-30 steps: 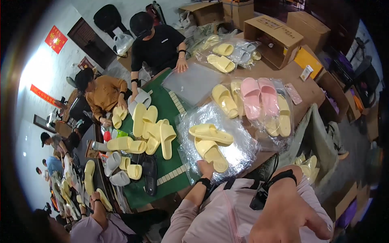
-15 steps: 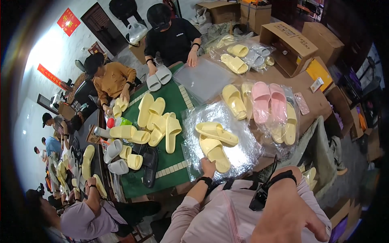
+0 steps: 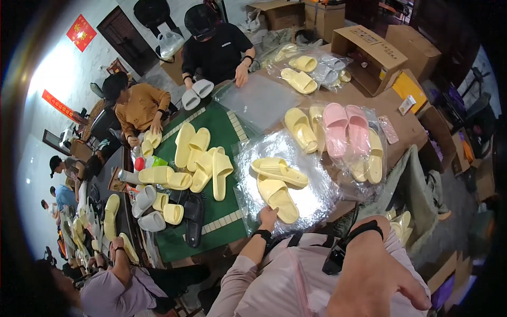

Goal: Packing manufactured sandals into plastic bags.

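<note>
Two pale yellow slippers lie crossed on a clear plastic bag (image 3: 248,195) in front of me: a ribbed upper slipper (image 3: 279,172) and a lower slipper (image 3: 280,199) nearer to me. My left hand (image 3: 268,217) is closed on the left edge of the lower slipper, its thumb and fingers at the side. Close to the camera, my right hand (image 3: 372,280) is raised off the table with its thumb out to the side. Its other fingers are cut off by the lower edge, so what they hold, if anything, is hidden.
Bagged pink slippers (image 3: 347,132) and yellow ones lie to the right. Loose yellow slippers (image 3: 198,153) and a black slipper (image 3: 194,216) cover the green mat (image 3: 232,179). Across the table a person (image 3: 216,50) handles grey slippers (image 3: 198,94). Open cardboard boxes (image 3: 367,53) stand at the back right.
The view has shifted slightly. The person across the table has lifted the grey slippers off the mat. My left hand stays at the lower yellow slipper; my right hand has barely moved.
</note>
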`<state>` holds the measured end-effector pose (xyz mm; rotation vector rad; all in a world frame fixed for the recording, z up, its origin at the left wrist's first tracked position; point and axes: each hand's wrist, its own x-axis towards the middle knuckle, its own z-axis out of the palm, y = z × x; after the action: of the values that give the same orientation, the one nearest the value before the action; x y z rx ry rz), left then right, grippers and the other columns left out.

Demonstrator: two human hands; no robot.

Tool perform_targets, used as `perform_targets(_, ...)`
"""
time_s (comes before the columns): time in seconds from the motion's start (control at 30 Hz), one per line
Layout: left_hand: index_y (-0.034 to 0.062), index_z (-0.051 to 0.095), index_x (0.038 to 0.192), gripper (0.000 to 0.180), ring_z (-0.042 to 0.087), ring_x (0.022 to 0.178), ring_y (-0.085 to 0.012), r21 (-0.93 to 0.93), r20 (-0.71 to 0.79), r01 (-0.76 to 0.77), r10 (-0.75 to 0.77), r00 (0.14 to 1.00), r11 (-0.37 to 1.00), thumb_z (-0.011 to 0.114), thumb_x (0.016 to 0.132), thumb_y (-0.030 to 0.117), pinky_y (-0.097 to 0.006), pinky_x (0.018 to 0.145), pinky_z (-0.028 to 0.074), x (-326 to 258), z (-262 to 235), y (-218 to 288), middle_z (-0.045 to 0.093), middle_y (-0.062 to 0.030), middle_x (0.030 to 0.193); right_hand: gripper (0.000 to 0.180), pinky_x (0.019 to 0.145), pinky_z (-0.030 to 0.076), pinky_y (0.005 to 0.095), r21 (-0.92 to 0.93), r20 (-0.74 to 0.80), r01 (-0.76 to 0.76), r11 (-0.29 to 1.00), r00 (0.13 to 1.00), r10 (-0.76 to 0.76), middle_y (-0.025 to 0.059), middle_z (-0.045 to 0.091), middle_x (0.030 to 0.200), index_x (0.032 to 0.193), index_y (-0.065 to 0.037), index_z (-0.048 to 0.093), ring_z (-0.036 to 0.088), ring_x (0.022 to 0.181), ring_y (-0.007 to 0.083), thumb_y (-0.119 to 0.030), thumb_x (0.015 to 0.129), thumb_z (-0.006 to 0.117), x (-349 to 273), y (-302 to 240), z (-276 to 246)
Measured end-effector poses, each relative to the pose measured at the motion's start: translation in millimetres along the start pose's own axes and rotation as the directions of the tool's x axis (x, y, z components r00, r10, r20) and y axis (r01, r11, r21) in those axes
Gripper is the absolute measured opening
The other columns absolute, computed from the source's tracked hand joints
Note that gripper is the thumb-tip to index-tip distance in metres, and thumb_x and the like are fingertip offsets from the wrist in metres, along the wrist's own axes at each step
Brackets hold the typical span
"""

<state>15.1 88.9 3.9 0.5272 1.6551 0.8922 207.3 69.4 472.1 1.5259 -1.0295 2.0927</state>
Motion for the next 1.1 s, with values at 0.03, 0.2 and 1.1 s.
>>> perform_targets(0.03, -0.003, 0.059, 0.091, 0.017, 0.058, 0.07, -0.0156, -0.031, 0.004, -0.013, 0.014, 1.0, 0.999, 0.066, 0.076, 0.0, -0.027, 0.063, 0.046, 2, -1, -3, 0.063, -0.0082, 0.083, 0.069, 0.055, 0.041, 0.0324, -0.016, 0.027, -0.006, 1.0, 1.0, 0.006, 0.0116, 0.052, 0.079, 0.134, 0.004, 0.035, 0.051, 0.064, 0.0232, -0.04, 0.086, 0.057, 1, 1, -1)
perform_targets(0.2, -0.0029, 0.059, 0.092, 0.017, 0.058, 0.071, -0.0147, -0.054, 0.0, -0.033, 0.033, 0.999, 0.998, 0.066, 0.077, 0.0, -0.026, 0.063, 0.045, 5, -6, -9, 0.063, -0.008, 0.083, 0.069, 0.056, 0.042, 0.0329, -0.024, -0.042, 0.066, 0.998, 0.997, -0.067, 0.0117, 0.053, 0.081, 0.132, 0.005, 0.037, 0.052, 0.066, 0.0242, -0.041, 0.085, 0.058, 3, 13, -1)
perform_targets(1.1, -0.0031, 0.05, 0.11, 0.024, 0.059, 0.087, -0.0219, -0.285, 0.235, 0.032, 0.038, 0.971, 0.958, 0.051, 0.086, -0.001, -0.034, 0.074, 0.049, -7, -32, -19, 0.059, -0.0107, 0.099, 0.035, 0.085, 0.043, 0.0352, 0.187, -0.962, -0.969, 0.161, -0.213, -0.169, 0.0194, 0.06, 0.107, 0.109, 0.0, 0.059, 0.057, 0.097, 0.0294, -0.025, 0.086, 0.052, -335, 80, -208)
